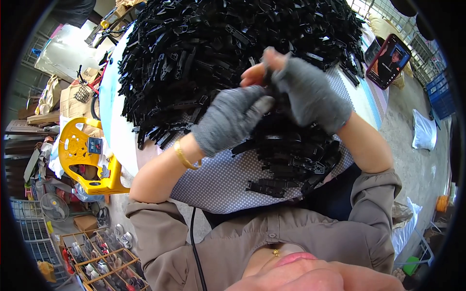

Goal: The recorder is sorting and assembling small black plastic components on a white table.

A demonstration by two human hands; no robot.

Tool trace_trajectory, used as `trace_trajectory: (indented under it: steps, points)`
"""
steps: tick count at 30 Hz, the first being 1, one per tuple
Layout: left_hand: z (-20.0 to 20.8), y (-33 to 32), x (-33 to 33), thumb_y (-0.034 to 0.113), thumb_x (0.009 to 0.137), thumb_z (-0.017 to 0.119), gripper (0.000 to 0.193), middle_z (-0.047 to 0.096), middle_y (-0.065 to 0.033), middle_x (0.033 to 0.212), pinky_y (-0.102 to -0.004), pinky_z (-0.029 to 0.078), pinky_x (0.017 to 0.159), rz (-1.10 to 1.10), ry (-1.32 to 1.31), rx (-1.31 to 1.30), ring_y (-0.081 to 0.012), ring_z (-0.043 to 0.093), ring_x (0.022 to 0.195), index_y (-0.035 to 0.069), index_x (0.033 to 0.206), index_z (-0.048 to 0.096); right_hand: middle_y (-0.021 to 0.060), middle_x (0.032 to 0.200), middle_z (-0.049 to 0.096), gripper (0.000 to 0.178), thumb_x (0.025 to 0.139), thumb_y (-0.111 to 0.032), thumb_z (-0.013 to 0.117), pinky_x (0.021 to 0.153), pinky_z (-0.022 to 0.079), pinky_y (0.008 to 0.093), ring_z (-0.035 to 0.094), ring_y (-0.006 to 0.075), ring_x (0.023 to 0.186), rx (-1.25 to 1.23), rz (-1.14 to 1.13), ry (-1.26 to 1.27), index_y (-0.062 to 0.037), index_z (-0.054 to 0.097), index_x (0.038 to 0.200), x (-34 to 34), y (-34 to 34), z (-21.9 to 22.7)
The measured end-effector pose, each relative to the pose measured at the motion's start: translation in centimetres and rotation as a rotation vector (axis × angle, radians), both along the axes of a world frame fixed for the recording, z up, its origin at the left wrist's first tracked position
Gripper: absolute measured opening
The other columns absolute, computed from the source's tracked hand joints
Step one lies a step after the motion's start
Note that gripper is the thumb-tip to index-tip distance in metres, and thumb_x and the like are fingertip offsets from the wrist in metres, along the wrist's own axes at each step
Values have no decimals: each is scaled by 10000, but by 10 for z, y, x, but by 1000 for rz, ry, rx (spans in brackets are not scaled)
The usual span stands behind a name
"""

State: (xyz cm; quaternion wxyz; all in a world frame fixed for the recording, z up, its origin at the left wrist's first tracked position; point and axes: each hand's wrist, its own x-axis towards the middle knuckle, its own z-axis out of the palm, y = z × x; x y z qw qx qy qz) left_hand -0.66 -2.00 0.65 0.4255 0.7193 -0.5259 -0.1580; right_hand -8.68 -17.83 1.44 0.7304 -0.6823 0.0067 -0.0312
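Note:
My hands meet over the near side of a big heap of black plastic pieces (184,53), each in a grey fingerless glove. My left hand (234,116) is closed, thumb and fingers pressed around a dark bit that looks like one of the black plastic pieces. Close against it, my right hand (308,89) curls inward with bent fingers; motion blurs it, and whatever it grips is hidden. Below the hands, nearer my body, lies a smaller group of black plastic pieces (296,162) on a grey dotted cloth (218,186).
A phone (388,61) showing a video stands at the table's right edge. Left of the table is a yellow plastic chair (90,160) with a small dark box on it. A wooden rack of shoes (107,262) and a fan (54,207) stand lower left. A white sack (424,130) lies on the right floor.

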Motion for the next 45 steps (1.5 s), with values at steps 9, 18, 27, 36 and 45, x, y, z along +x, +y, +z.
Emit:
trace_trajectory:
  steps: [9, 18, 27, 36, 45]
  points:
    - [-13, 0, -14, 189, 842, 566, 198, 613, -135, 749, -360, 487, 608, -52, -153, -136, -297, 605, 657, 44, 969, 612, 100, 945, 631, 648, 918, -553, 283, 848, 476, 311, 611, 219, 889, -351, 47, -297, 1, 592, 1051, -10, 12, 0]
    - [8, 12, -27, 337, 780, 651, 360, 596, -146, 887, -338, 496, 591, -206, -420, -95, -289, 611, 707, 49, 990, 605, 59, 781, 601, 152, 837, -199, 610, 640, 513, 294, 607, 179, 708, -1006, -262, -313, -47, 624, 849, 24, -50, -19]
    - [19, 25, 26, 434, 832, 558, 382, 599, -90, 868, -347, 505, 723, 278, -762, 854, -231, 619, 825, 64, 899, 629, 102, 881, 593, 247, 825, -282, 602, 667, 510, 360, 610, 250, 790, -1592, -520, -359, -74, 618, 958, 34, -35, -38]
    - [8, 13, 28, 217, 793, 631, 264, 598, -116, 924, -331, 505, 748, 185, -489, 454, -245, 614, 821, 36, 978, 583, 94, 892, 588, 247, 755, -226, 674, 670, 509, 320, 606, 234, 735, -1513, -352, -448, -51, 603, 916, 29, -34, -28]
    - [-3, 12, 35, 46, 779, 631, 228, 640, -82, 907, -276, 518, 791, 25, 7, 201, -158, 632, 841, 45, 1006, 608, 58, 869, 603, 176, 781, -110, 660, 660, 509, 294, 615, 184, 738, -1176, -388, -428, -54, 602, 937, 27, -42, -29]
